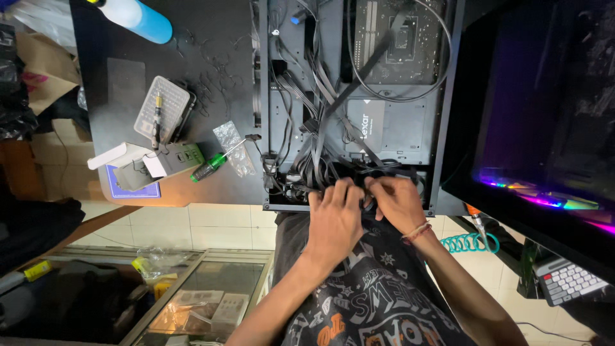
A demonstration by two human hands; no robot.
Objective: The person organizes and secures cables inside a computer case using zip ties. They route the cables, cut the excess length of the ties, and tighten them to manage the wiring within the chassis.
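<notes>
Hands: your left hand (334, 214) and right hand (398, 204) both pinch the black cable bundle (320, 168) (fingers curled shut).
Grip: gather strands snugly, clear of the computer case (437, 154) edge.

Green-handled screwdriver (210, 166) beside a clear bit case (164, 107) — blue spray bottle (139, 16), small keyboard (567, 280), teal coiled hose (466, 243).

Computer repair workshop, opened PC case (448, 96) with cables (black bundles), screwdriver (214, 164), bit set (163, 109)
</notes>
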